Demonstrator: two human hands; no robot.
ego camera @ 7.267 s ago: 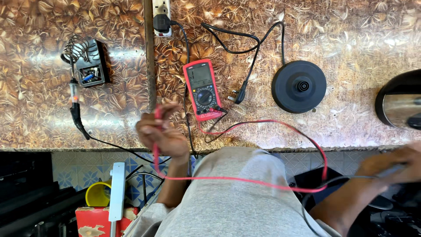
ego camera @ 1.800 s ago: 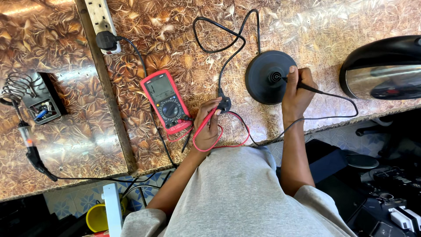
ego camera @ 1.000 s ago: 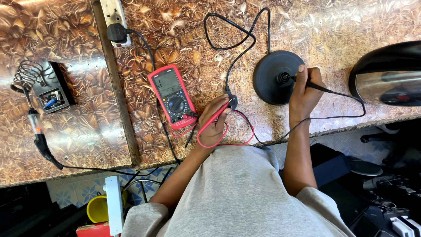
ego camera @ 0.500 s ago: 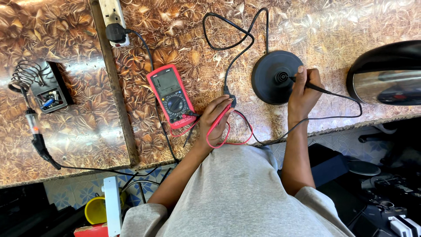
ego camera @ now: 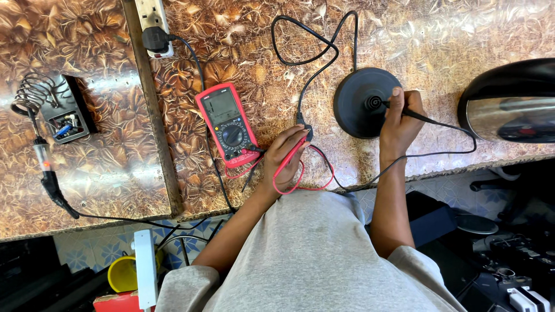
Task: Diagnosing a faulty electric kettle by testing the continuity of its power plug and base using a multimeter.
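The person's right hand (ego camera: 399,124) rests at the near right edge of a round black kettle base (ego camera: 361,104) that lies flat on the glossy brown leaf-patterned worktop (ego camera: 254,52). Its fingers are curled together and pinched around a slim black test probe (ego camera: 404,111), held like a pen, with the tip set against the raised round connector at the centre of the base. A thin black lead runs from the probe out to the right, then loops back along the worktop edge toward the person's body.

The left hand (ego camera: 283,159) lies on the worktop just right of a red-cased digital multimeter (ego camera: 226,123) with a grey screen and a black dial. Its fingers are closed on a red test probe (ego camera: 291,157), whose tip points up toward the black plug (ego camera: 304,122) at the end of the kettle base's black cord; whether tip and plug touch cannot be told. The red lead (ego camera: 312,176) curls in a loop below the hand.

At the right edge stands a kettle with a shiny steel body and black top (ego camera: 509,101), near the base but apart from it. At the far left a small black stand with a coiled wire holder (ego camera: 55,107) holds small bits that are too small to make out; a soldering iron (ego camera: 46,173) lies beside it. Below the worktop a yellow cup (ego camera: 124,273) sits; what it contains is hidden.
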